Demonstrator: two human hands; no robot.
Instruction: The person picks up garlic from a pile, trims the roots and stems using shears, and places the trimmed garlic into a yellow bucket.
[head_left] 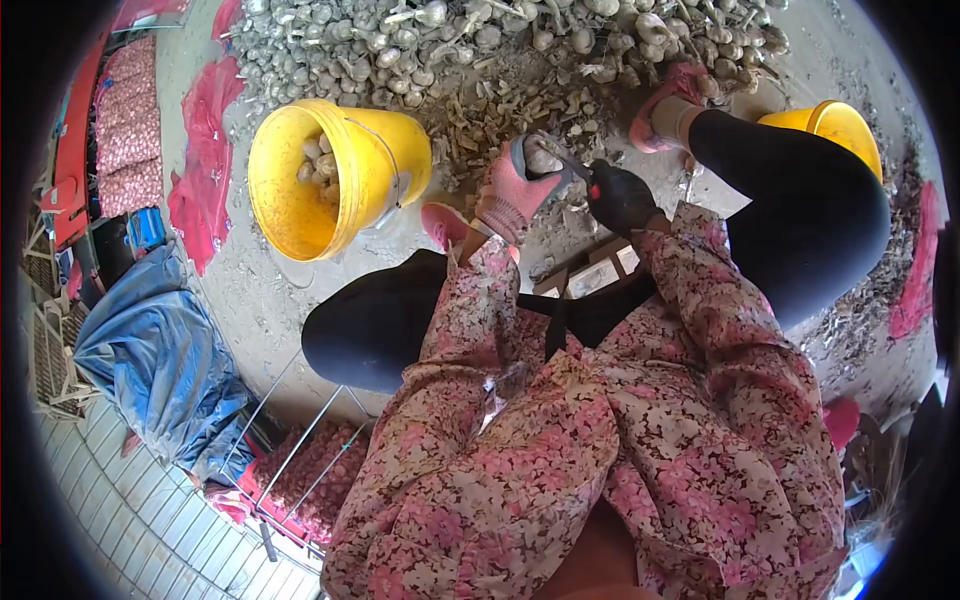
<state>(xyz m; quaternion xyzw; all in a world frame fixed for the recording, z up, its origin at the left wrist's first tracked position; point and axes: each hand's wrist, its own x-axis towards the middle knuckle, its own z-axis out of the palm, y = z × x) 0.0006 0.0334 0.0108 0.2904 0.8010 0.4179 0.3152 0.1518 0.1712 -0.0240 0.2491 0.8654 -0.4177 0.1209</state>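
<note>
My left hand [522,184], in a pink and grey glove, is closed around a whitish garlic bulb [542,157]. My right hand [618,196], in a black glove, grips a tool with a red part at its handle [595,191]. The tool's dark end reaches toward the bulb; whether it touches is too small to tell. Left of my left hand, a yellow bucket [395,160] lies tilted with several bulbs [320,168] inside. Loose dry peelings [500,122] cover the floor just beyond both hands.
A large heap of garlic [400,45] spans the far side. Another yellow bucket [848,130] stands at the right beyond my knee. Filled red net bags [130,130] and a blue tarp [170,345] are at the left. A metal frame [290,460] stands at the lower left.
</note>
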